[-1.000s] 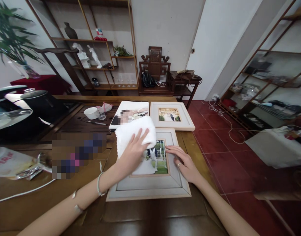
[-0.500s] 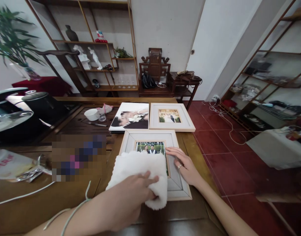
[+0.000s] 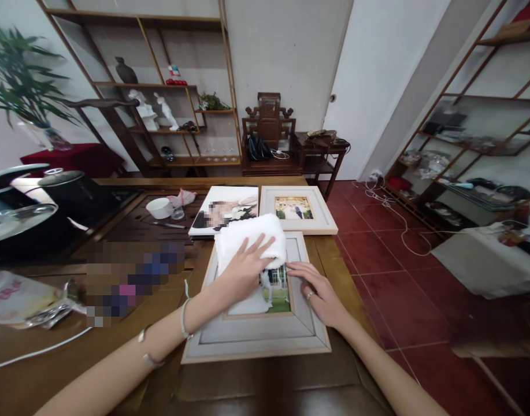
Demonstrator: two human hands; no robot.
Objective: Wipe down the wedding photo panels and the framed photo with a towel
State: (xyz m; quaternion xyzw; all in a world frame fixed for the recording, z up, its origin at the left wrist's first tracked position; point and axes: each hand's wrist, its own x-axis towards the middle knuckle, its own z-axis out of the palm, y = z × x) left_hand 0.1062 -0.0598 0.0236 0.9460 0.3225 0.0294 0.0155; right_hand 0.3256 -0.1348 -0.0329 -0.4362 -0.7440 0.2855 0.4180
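Observation:
A white fluffy towel point(image 3: 243, 234) lies across the upper left of a pale picture frame point(image 3: 256, 338) on the wooden table. My left hand point(image 3: 243, 271) grips this towel from above, its fingers spread over the cloth and its thumb hidden. Lower down, part of the framed photo point(image 3: 281, 299) shows, with green grass in it. My right hand point(image 3: 323, 294), wearing a ring, rests open on the right side of the frame, fingers stretched along the border. Behind it lie a second framed photo point(image 3: 329, 218) and a white-edged photo panel or album point(image 3: 204, 202), side by side.
On the left stand dark pots point(image 3: 69, 196), a white cup point(image 3: 159, 208) on a dark tray and a printed pouch point(image 3: 17, 294). A white cable point(image 3: 43, 349) crosses the table. Red floor tiles point(image 3: 390, 300) begin past the table's right edge.
My left hand has pushed the towel away from me, to the frame's far edge, uncovering the lower photo. The right hand stays on the frame's right side. The view has shifted slightly.

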